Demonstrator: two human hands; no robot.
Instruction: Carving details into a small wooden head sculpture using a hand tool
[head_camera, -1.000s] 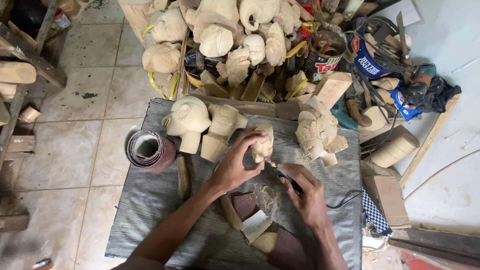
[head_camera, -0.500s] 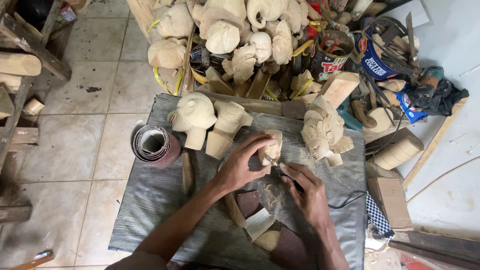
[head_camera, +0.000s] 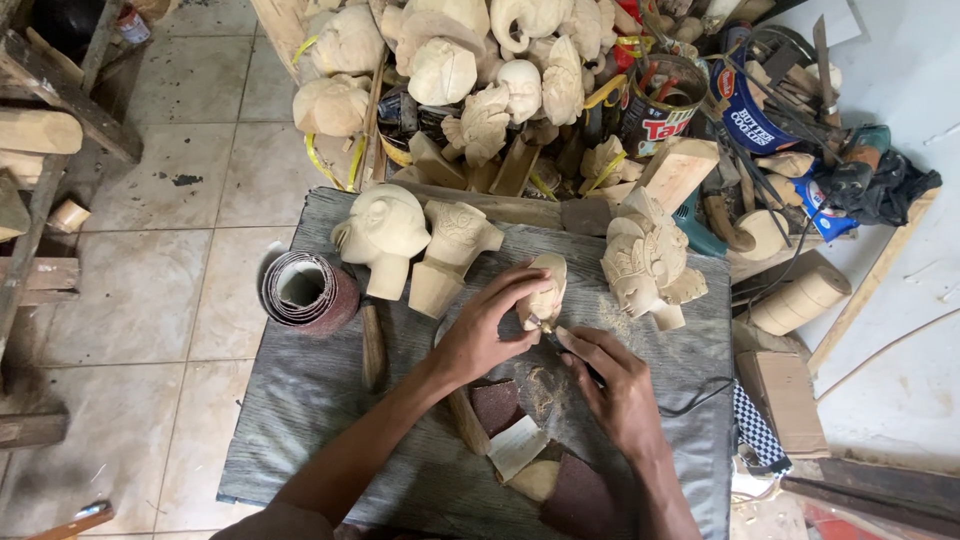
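A heap of pale carved wooden heads (head_camera: 470, 60) fills the far side, and three more stand finished in shape on the grey tabletop (head_camera: 300, 420): a bald head (head_camera: 385, 232), a bust (head_camera: 455, 240) and an ornate mask (head_camera: 645, 262). The small carving (head_camera: 548, 290) in hand looks roughly shaped, its fine detail judged still under way. The left hand (head_camera: 490, 325) has its grip closed around that carving above the tabletop's middle; the right hand (head_camera: 615, 375) pinches a thin tool (head_camera: 548, 335) against it. Behind stand a dark round tin (head_camera: 655, 105) with red and yellow label and a blue tin (head_camera: 745, 105); a sandpaper roll (head_camera: 305, 290) lies left.

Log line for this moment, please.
left hand: grips small wooden carving | right hand: holds tool at its base | surface: grey mat
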